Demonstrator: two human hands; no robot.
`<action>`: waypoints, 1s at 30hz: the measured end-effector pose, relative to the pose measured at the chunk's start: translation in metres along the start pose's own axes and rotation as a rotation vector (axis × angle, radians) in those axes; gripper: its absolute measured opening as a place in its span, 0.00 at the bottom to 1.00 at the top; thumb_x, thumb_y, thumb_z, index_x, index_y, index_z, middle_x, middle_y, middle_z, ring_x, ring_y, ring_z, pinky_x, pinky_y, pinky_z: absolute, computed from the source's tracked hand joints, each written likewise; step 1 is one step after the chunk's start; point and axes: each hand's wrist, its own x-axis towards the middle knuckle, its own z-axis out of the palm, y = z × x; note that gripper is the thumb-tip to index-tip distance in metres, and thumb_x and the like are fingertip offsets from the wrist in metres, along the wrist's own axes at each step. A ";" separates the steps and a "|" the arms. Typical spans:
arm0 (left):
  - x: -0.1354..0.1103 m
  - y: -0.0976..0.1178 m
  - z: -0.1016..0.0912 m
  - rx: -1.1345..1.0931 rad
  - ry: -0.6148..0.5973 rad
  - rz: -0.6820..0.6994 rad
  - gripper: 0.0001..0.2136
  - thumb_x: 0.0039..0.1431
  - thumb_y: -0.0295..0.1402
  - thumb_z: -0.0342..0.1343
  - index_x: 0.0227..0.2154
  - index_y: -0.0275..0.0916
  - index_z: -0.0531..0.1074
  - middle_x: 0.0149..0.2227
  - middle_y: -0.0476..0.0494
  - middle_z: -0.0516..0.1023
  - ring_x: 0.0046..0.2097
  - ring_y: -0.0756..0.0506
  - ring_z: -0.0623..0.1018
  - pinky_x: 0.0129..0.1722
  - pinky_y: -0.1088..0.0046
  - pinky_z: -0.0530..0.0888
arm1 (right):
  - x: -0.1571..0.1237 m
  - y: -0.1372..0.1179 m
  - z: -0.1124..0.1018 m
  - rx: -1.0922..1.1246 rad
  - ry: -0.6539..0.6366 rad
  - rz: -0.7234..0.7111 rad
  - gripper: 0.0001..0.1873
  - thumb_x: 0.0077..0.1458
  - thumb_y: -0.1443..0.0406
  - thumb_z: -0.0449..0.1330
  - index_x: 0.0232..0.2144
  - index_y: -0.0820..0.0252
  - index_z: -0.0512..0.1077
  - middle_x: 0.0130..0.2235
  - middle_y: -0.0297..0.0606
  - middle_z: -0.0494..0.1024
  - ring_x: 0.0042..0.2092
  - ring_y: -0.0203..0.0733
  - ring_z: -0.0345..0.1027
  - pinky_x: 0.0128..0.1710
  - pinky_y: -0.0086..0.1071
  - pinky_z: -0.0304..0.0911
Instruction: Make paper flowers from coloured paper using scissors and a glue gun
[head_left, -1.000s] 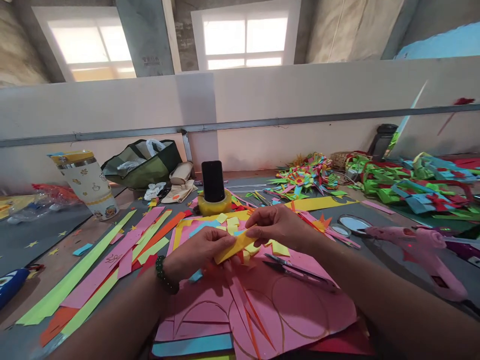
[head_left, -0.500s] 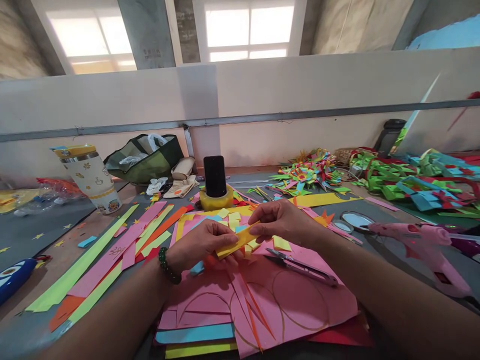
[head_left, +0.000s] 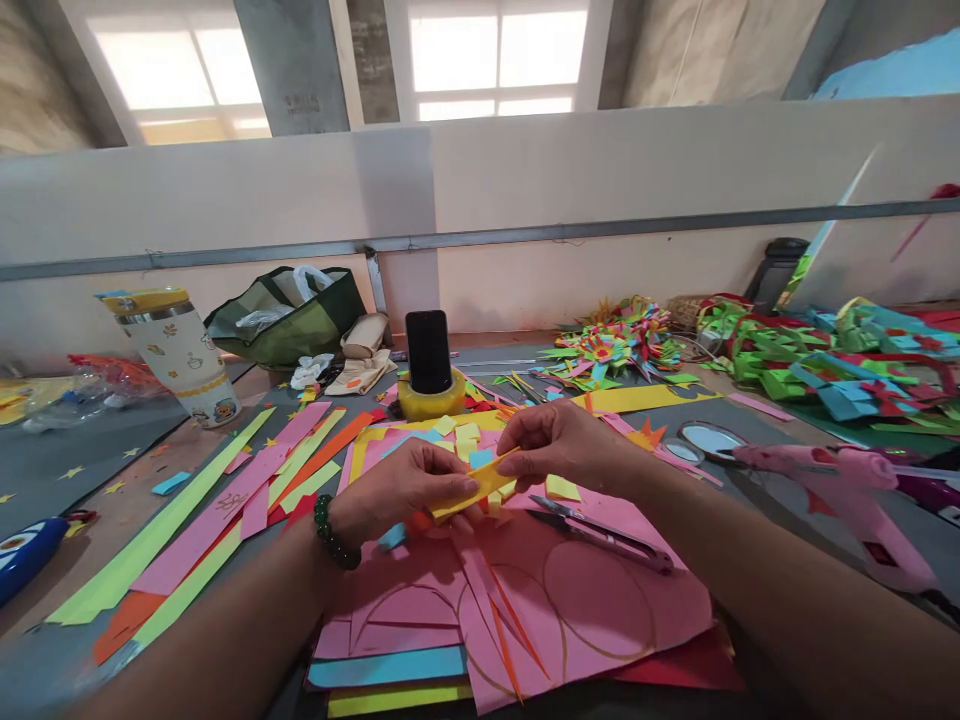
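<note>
Both my hands hold one folded yellow paper strip above a stack of pink paper sheets. My left hand, with a green bead bracelet at the wrist, pinches the strip's lower left end. My right hand pinches its upper right end, fingers closed. Small yellow paper squares lie under and beside the hands. Scissors with pink handles rest on the pink sheet just right of the hands.
Long green, pink and orange paper strips lie at left. A phone stands in a yellow tape roll. A pink glue gun lies at right, a patterned cup at far left, and paper flowers at the back.
The hands keep working the yellow strip in nearly the same place; the fingers have shifted slightly along it. The view has tilted a little.
</note>
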 end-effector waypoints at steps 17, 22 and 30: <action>-0.005 0.010 0.004 0.150 0.116 0.068 0.13 0.52 0.42 0.59 0.24 0.34 0.74 0.25 0.43 0.79 0.24 0.49 0.78 0.22 0.81 0.70 | 0.004 0.003 0.002 0.004 0.032 0.063 0.15 0.39 0.57 0.69 0.24 0.65 0.77 0.20 0.34 0.75 0.23 0.34 0.71 0.22 0.23 0.62; -0.001 0.005 0.005 0.201 0.154 0.141 0.12 0.55 0.38 0.56 0.23 0.34 0.74 0.23 0.46 0.75 0.22 0.52 0.74 0.22 0.81 0.68 | 0.004 0.001 0.006 -0.028 0.004 0.011 0.13 0.43 0.59 0.67 0.25 0.66 0.77 0.21 0.33 0.75 0.23 0.32 0.70 0.23 0.23 0.63; -0.001 0.006 0.009 0.299 0.229 0.224 0.10 0.56 0.34 0.55 0.24 0.34 0.73 0.23 0.46 0.75 0.25 0.50 0.75 0.25 0.79 0.71 | 0.008 0.003 0.014 -0.106 0.041 -0.131 0.12 0.46 0.60 0.63 0.26 0.66 0.77 0.23 0.32 0.74 0.25 0.31 0.67 0.24 0.23 0.63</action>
